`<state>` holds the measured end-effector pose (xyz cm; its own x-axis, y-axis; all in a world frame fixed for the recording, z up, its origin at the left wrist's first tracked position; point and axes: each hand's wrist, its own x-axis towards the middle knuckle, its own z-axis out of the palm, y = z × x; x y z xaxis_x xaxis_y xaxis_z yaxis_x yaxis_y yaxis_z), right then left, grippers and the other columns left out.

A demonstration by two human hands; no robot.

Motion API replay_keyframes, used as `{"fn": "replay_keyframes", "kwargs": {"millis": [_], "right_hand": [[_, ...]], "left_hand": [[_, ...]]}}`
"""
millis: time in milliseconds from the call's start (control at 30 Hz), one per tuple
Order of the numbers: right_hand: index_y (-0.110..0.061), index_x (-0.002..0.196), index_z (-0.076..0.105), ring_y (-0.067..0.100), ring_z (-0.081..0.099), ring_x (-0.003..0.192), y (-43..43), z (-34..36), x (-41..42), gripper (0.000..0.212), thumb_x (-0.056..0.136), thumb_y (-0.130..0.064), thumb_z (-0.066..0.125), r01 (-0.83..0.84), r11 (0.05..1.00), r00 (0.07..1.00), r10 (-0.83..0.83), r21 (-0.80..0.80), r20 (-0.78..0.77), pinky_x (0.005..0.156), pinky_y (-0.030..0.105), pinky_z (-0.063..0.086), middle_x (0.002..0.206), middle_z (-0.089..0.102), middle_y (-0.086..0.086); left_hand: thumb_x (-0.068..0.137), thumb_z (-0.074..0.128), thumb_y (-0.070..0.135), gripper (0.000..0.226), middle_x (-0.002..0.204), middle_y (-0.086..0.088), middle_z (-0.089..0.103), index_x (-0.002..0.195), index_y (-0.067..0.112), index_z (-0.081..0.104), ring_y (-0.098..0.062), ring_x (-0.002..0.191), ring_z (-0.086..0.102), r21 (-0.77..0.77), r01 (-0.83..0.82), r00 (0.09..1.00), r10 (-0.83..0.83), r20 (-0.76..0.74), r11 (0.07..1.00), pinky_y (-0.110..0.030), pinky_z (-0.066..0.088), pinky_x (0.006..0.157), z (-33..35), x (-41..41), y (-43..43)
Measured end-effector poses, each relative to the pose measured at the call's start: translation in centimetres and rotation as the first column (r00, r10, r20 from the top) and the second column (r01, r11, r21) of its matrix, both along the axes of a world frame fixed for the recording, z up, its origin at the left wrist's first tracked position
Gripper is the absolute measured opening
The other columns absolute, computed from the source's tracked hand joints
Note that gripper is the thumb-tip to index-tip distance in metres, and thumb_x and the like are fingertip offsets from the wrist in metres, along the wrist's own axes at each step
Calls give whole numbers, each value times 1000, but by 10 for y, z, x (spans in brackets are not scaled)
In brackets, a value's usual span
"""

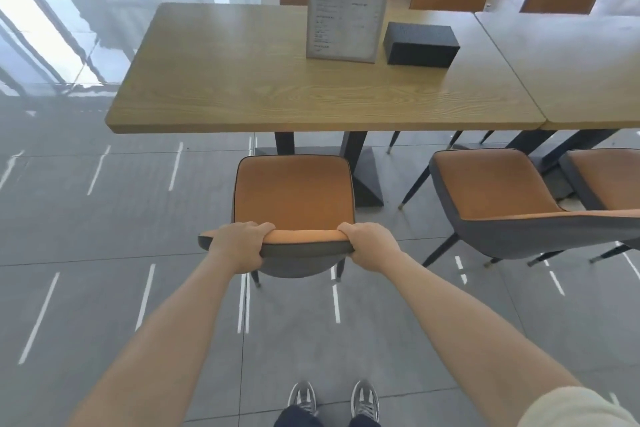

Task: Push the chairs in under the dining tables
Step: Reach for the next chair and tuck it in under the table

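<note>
1. Left hand (239,246): fingers curled over the top edge of the backrest, clamped on it near its left end.
2. Orange chair (294,194): stands on the grey floor, its seat clear of the wooden table (242,87) and just short of the near edge.
3. Right hand (370,244): fingers wrapped tight on the backrest's right end.
4. Second orange chair (491,184): pulled out, beside the first.
</note>
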<state>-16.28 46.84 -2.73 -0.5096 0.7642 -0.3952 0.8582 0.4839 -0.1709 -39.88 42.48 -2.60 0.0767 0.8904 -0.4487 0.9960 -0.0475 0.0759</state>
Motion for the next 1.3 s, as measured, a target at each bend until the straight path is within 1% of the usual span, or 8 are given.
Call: {"fn": "replay_keyframes", "kwargs": {"millis": [233, 367, 600, 733, 900, 1033, 1167, 1300], "right_hand": [[-11, 109, 55, 33, 59, 84, 0, 1, 14, 29, 86, -1, 42, -11, 1000, 1000, 11, 17, -4, 66, 31, 40, 99, 67, 14], [-13, 112, 56, 32, 62, 91, 2, 1, 39, 32, 86, 0, 42, -15, 1000, 1000, 15, 16, -20, 74, 35, 47, 101, 68, 12], [-16, 118, 55, 32, 62, 94, 1, -1, 81, 39, 86, 1, 41, 1, 1000, 1000, 0, 26, -21, 76, 35, 48, 104, 69, 11], [-19, 122, 55, 31, 62, 99, 8, 0, 102, 42, 88, 1, 41, 31, 999, 999, -30, 26, -44, 83, 36, 49, 110, 68, 9], [-19, 118, 57, 30, 60, 101, 21, 0, 114, 41, 88, 4, 41, 57, 997, 994, -52, 50, -100, 87, 36, 46, 112, 66, 8], [-18, 119, 57, 30, 60, 102, 25, -1, 110, 42, 87, 4, 42, 3, 998, 996, 3, 69, -93, 86, 35, 43, 114, 65, 7], [-18, 125, 54, 29, 60, 105, 25, -2, 111, 44, 89, 3, 43, -9, 997, 998, 13, 77, -58, 92, 36, 45, 120, 63, 6], [-16, 133, 45, 28, 54, 114, 20, 0, 109, 43, 92, -5, 50, 22, 995, 1000, -22, 95, -4, 101, 35, 41, 125, 59, 8]], "left_hand": [[83, 51, 16, 46, 117, 0, 60, 127, 29, 47, -24, 106, 57, 3, -51, 999, 51, -5, 999, -32, 40, 80, 1, 18, -4], [82, 51, 16, 43, 112, 0, 60, 123, 29, 49, -24, 103, 57, -13, -52, 998, 53, 27, 999, -37, 46, 86, -2, 41, -6], [84, 51, 15, 44, 112, 0, 59, 124, 30, 48, -24, 103, 57, -10, -16, 999, 17, 40, 1000, -35, 43, 85, -2, 81, -2], [85, 50, 15, 46, 114, -1, 60, 128, 31, 46, -25, 104, 58, 12, 7, 1000, -7, 31, 1000, -39, 44, 89, -2, 103, 10], [87, 49, 14, 48, 118, -1, 59, 131, 31, 43, -25, 109, 57, 9, 9, 1000, -9, -1, 1000, -40, 43, 92, -3, 116, 25], [87, 51, 17, 48, 118, 0, 60, 131, 33, 43, -24, 108, 57, -4, 3, 1000, -3, -5, 1000, -41, 45, 93, -2, 110, 30], [88, 52, 18, 48, 120, 0, 59, 132, 32, 41, -24, 109, 56, 4, 2, 1000, -2, -18, 1000, -42, 43, 95, -3, 113, 28], [90, 56, 32, 50, 127, 0, 55, 136, 31, 37, -24, 116, 53, 2, -16, 1000, 16, -13, 1000, -43, 41, 99, 0, 115, 24]]}}
